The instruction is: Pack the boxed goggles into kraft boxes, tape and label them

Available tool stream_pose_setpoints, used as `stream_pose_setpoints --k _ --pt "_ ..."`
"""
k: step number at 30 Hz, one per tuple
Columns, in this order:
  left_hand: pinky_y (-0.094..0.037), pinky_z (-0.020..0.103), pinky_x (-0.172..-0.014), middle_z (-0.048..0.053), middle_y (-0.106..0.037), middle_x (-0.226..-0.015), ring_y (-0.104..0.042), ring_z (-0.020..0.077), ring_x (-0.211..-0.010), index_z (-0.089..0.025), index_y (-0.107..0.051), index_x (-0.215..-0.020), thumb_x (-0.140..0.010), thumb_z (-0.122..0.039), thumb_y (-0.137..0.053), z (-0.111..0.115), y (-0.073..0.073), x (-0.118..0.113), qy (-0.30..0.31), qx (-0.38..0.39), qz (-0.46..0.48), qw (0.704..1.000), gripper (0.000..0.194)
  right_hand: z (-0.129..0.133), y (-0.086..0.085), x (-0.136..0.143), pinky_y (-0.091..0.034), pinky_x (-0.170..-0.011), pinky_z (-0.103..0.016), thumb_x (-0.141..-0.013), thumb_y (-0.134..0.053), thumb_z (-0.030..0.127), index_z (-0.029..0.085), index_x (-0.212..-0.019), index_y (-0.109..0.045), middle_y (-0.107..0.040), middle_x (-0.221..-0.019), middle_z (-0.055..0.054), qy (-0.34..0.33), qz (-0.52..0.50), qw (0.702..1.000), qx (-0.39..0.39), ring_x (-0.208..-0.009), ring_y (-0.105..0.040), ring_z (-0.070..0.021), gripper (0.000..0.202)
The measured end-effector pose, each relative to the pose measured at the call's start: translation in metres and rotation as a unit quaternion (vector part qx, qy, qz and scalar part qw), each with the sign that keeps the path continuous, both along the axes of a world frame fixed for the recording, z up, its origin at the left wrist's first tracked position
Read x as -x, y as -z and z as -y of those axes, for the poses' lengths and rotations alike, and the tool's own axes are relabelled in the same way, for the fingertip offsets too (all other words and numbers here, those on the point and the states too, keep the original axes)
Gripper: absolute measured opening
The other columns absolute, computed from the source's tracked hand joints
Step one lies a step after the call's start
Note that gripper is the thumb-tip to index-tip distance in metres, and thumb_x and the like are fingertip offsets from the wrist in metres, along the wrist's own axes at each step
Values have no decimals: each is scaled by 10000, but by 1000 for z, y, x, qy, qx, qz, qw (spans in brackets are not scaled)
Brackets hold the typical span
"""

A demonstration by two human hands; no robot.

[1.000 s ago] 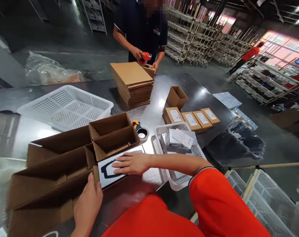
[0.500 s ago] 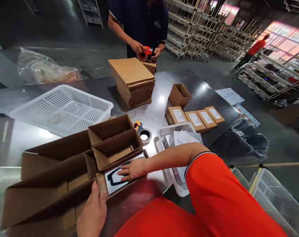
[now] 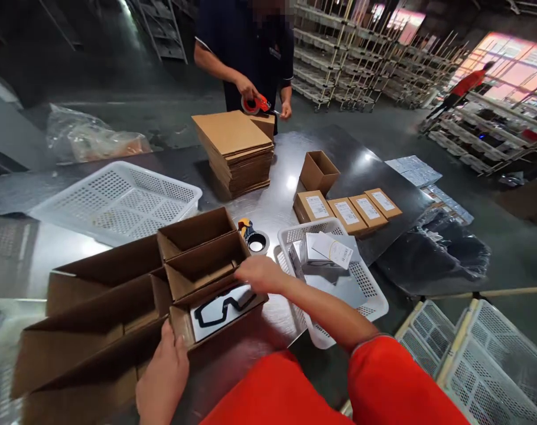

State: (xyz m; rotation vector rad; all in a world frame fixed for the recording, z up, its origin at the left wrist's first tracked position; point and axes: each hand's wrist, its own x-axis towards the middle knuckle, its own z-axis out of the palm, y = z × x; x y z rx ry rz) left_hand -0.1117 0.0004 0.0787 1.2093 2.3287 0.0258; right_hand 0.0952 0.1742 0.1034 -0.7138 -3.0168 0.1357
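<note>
A white box printed with a black goggle outline (image 3: 221, 311) lies inside the nearest open cardboard box (image 3: 182, 328). My left hand (image 3: 162, 373) grips the left end of that cardboard box. At its far right corner is my right hand (image 3: 260, 274), with fingers pressed together and curled at the rim; their tips are partly hidden. More open cardboard boxes (image 3: 201, 265) stand against it, behind and to the left. Just past them lies a tape dispenser (image 3: 253, 236). To the right, a white basket (image 3: 374, 289) holds white and grey boxes and a printed slip (image 3: 334, 251).
Across the metal table (image 3: 286, 150), a co-worker (image 3: 246, 59) holds a red tape dispenser (image 3: 257, 105) behind stacked flat cardboard (image 3: 237, 153). Several labelled cartons (image 3: 348, 212) and one open carton (image 3: 319, 172) stand right. A white perforated tray (image 3: 117, 203) lies left.
My right hand has lifted off the white box and moved to the cardboard box's far right corner. My left hand stays at the left end. The co-worker's hands have moved apart.
</note>
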Motion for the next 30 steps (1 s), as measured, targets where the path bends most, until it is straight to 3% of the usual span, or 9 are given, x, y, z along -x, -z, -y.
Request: stream_pose_setpoints --k 3,7,9,13,17,19,22,26,30 --pt "-489 550 -902 229 -497 -1444 -629 419 -1113 -82 -220 -1521 -969 -426 -106 -1 -5 -1 -28 23 48 998 660 -15 -21 -81 -476 -898 -377 -926 -401 128 155 -1134 -635 -681 -1090 -129 319 -74 944 -46 -1038 -609 -242 314" --pt "-449 569 -985 282 -457 -1426 -509 441 -1256 -10 -269 -1485 -951 -480 -133 3 2 3 -25 -88 54 994 723 -14 -20 -168 -385 -1023 -530 -796 -677 250 127 -1378 -474 -470 -1447 -216 479 31 877 1 -1349 -397 -379 629" --pt "-416 546 -1045 317 -472 -1355 -455 425 -1301 59 -360 -1412 -936 -492 -193 9 7 6 0 -198 19 980 747 -4 -17 -188 -389 -1002 -575 -760 -692 163 148 -1361 -505 -446 -1481 -215 488 75 869 24 -1354 -394 -409 630" --pt "-354 502 -1117 292 -503 -1301 -460 376 -1291 -7 -562 -1236 -911 -496 -331 24 -2 2 44 -350 7 936 631 21 -32 -187 -429 -986 -486 -822 -460 -10 162 -1032 -718 -705 -1165 -160 450 54 891 26 -1165 -599 -297 375" --pt "-433 481 -1055 188 -629 -1188 -579 335 -1160 -149 -678 -1035 -819 -605 -499 31 -33 -21 18 -310 270 911 536 56 -65 -138 -450 -1001 -457 -841 -546 105 266 -1010 -748 -712 -1147 -65 283 -207 936 41 -1162 -595 -249 309" --pt "-495 471 -977 155 -690 -1087 -640 323 -1059 -166 -698 -1001 -767 -704 -508 28 -48 -33 -20 -220 493 842 617 76 -73 -95 -464 -978 -468 -851 -627 252 322 -993 -755 -666 -1194 -48 160 -367 914 63 -1175 -565 -254 203" --pt "-539 452 -875 127 -736 -930 -693 293 -903 -155 -713 -1016 -811 -747 -394 23 -62 -40 -119 -107 740 653 703 104 -70 -29 -427 -999 -464 -858 -637 313 347 -952 -752 -657 -1100 -31 25 -391 914 109 -1135 -555 -230 153" --pt "-510 375 -935 76 -762 -883 -707 219 -850 -136 -725 -958 -908 -449 -513 23 -70 -29 -286 -119 841 444 382 126 -61 20 -220 -1128 -558 -794 -576 204 253 -1143 -644 -635 -1237 -67 -88 -227 949 200 -1249 -504 -251 359" --pt "-471 424 -1000 151 -755 -984 -691 286 -998 -59 -693 -1083 -923 -418 -496 32 -71 -18 -330 -139 869 341 439 135 -59 29 -98 -1152 -611 -781 -664 397 218 -1195 -552 -580 -1354 -125 -111 -165 947 252 -1388 -379 -314 465"
